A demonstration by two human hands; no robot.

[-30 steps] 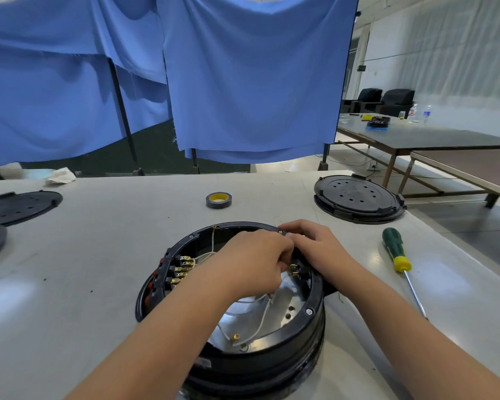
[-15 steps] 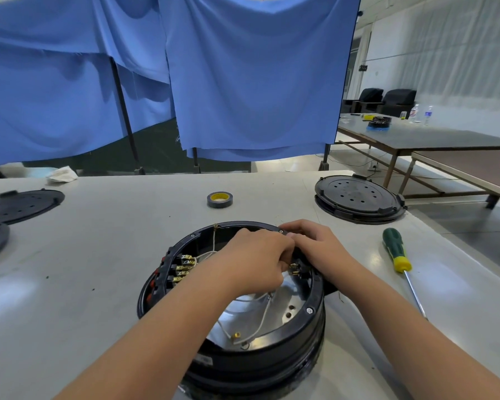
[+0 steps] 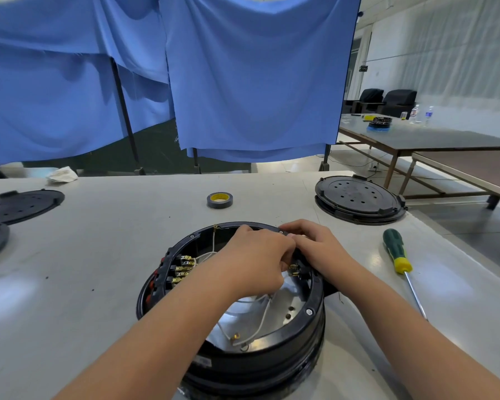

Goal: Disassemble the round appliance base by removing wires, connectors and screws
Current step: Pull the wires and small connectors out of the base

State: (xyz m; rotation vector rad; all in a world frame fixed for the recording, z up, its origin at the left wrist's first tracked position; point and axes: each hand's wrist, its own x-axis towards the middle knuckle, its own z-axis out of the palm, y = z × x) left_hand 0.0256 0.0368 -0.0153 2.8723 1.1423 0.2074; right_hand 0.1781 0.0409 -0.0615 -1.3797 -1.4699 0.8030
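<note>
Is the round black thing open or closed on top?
Open. The base has no cover on top: white wires, brass connectors and its shiny metal floor show inside.

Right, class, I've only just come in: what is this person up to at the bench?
A person is taking apart an opened round appliance base on a white table. Both hands work at its far right inner rim: the left hand is curled over a small brass connector, and the right hand rests on the rim beside it. Exactly what the fingers pinch is hidden. White wires lie loose inside. A green and yellow screwdriver lies unused to the right.
</note>
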